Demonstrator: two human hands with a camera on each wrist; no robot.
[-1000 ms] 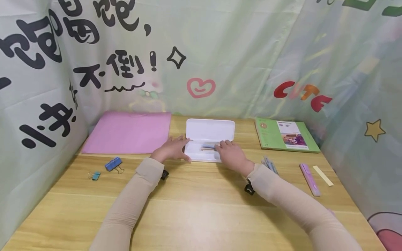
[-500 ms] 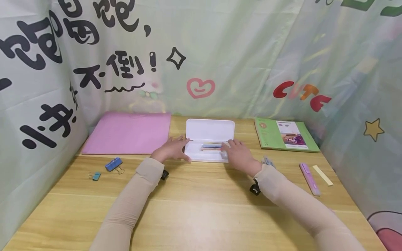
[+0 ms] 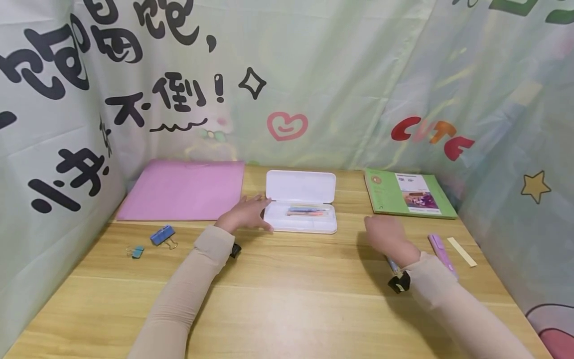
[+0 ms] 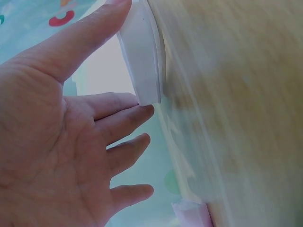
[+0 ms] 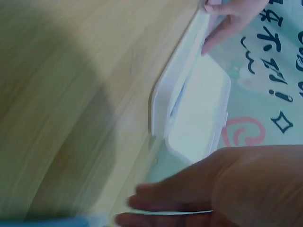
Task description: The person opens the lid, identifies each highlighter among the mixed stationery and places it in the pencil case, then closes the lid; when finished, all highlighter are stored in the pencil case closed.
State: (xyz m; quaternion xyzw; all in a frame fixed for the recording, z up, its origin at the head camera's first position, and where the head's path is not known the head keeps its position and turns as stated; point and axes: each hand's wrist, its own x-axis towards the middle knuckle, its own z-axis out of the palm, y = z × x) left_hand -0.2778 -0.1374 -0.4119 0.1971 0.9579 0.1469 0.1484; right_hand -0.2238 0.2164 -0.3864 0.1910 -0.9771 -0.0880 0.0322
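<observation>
A white pencil case (image 3: 300, 225) lies with its lid raised, several thin pens (image 3: 307, 210) inside it. My left hand (image 3: 244, 213) holds its left end, thumb at the front corner and fingertips at the back corner. In the left wrist view, index and middle fingertips (image 4: 144, 109) meet the case end (image 4: 142, 61), with the other fingers spread apart. To the right, my right hand (image 3: 387, 237) hovers low over blue pens (image 3: 393, 265), mostly hidden under it. The right wrist view has its fingers (image 5: 175, 189) extended, holding nothing, near a blue pen (image 5: 52, 221).
A pink folder (image 3: 184, 192) lies at back left and a green book (image 3: 408, 194) at back right. Two binder clips, one blue (image 3: 162, 234) and one teal (image 3: 137, 252), sit at left. A purple stick-shaped item (image 3: 441, 252) and a cream strip (image 3: 462, 252) lie at right.
My right hand has left the pens inside the case and moved right, over the blue pens on the table. My left hand and the case have stayed put.
</observation>
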